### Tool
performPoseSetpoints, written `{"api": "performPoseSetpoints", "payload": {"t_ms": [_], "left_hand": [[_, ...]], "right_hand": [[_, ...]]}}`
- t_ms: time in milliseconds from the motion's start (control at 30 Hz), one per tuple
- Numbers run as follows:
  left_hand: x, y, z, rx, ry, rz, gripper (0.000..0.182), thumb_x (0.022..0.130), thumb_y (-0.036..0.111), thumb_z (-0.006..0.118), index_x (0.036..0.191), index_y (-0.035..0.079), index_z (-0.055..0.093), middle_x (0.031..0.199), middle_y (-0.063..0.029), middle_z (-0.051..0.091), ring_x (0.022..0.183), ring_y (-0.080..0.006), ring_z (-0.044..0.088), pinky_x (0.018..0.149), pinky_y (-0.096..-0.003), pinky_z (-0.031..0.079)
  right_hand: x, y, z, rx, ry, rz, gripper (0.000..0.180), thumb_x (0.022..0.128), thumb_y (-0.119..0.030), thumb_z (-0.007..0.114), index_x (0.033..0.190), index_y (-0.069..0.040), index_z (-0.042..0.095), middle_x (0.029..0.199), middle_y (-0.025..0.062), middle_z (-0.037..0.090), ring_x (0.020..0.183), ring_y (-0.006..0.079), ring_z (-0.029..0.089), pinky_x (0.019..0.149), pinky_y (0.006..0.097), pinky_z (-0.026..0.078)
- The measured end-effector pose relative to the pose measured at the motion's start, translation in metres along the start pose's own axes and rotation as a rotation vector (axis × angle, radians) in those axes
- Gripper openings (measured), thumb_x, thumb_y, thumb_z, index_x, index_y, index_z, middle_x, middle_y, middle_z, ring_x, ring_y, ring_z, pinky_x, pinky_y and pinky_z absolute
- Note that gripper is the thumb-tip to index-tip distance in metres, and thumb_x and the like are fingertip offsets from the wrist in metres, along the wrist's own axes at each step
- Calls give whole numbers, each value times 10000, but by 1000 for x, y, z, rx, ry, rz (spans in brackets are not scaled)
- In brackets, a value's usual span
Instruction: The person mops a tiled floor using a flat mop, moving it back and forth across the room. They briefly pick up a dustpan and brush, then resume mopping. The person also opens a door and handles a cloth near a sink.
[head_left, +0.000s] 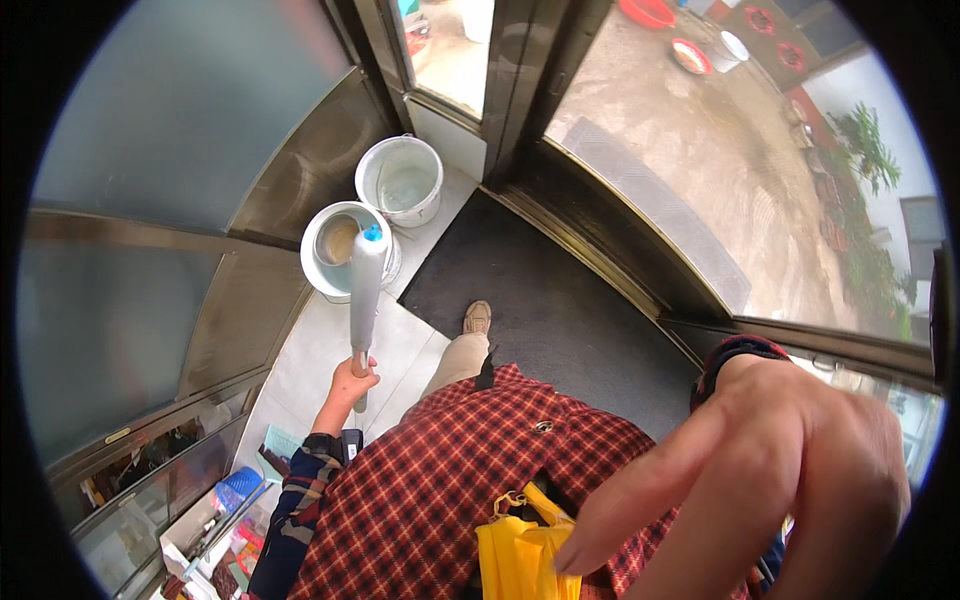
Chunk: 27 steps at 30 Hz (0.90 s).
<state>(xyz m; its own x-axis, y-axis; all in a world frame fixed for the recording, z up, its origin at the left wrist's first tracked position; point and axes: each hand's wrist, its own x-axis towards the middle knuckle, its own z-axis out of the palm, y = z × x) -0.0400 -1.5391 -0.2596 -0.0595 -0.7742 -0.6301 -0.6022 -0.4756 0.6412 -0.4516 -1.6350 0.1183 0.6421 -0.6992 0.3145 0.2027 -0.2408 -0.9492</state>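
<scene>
My left hand (352, 388) is closed around the narrow metallic part of a long grey rod-shaped tool (367, 292). The tool has a thick, smooth upper section and a blue tip; its exact kind is unclear. It points away from me, and its tip overlaps the view of a white bucket (309, 259). My right hand (757, 480) is raised very close to the camera, large and partly blurred. Its fingers are spread downward, some running out of the frame, and no object shows in them. Below it, yellow crumpled material (517, 551) sticks out at the front of my red plaid apron (450, 465).
A metal bowl (339, 241) sits inside the nearer bucket; a second white bucket (397, 180) holds clear liquid. A black mat (540, 285) lies before the doorway sill (615, 232). Frosted panels (180, 120) stand left. A box of odds and ends (214, 540) is lower left. Basins (691, 57) sit outside.
</scene>
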Motion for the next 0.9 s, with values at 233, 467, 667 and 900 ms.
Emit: {"api": "performPoseSetpoints", "payload": {"t_ms": [233,467,667,900], "left_hand": [[-104,1,14,-68,152,101,239,648,103,671,870,38,608,644,1,577,620,-110,591,608,-260,486],[-211,-27,21,-286,264,306,137,675,84,684,744,35,577,668,-16,578,633,-109,565,605,-253,466],[-243,-35,37,-133,77,355,160,734,138,677,772,35,560,804,-38,587,788,-114,556,722,-270,439],[-251,-99,64,-257,-298,625,413,719,220,735,1037,34,551,826,0,565,716,-77,505,648,-242,432]], "right_hand": [[-118,-47,87,-110,100,-115,241,846,-248,571,895,-12,551,924,169,565,848,257,561,712,331,464],[-218,-91,162,-156,219,-162,270,842,-262,563,962,-21,540,1038,189,544,972,299,543,786,364,456],[-287,-104,210,-138,448,-209,305,838,-274,556,1019,-29,530,1136,206,526,1079,335,527,850,393,450],[-319,-63,348,-281,738,-128,655,836,-297,584,1375,-32,325,1303,201,453,1154,285,501,883,350,444]]}}
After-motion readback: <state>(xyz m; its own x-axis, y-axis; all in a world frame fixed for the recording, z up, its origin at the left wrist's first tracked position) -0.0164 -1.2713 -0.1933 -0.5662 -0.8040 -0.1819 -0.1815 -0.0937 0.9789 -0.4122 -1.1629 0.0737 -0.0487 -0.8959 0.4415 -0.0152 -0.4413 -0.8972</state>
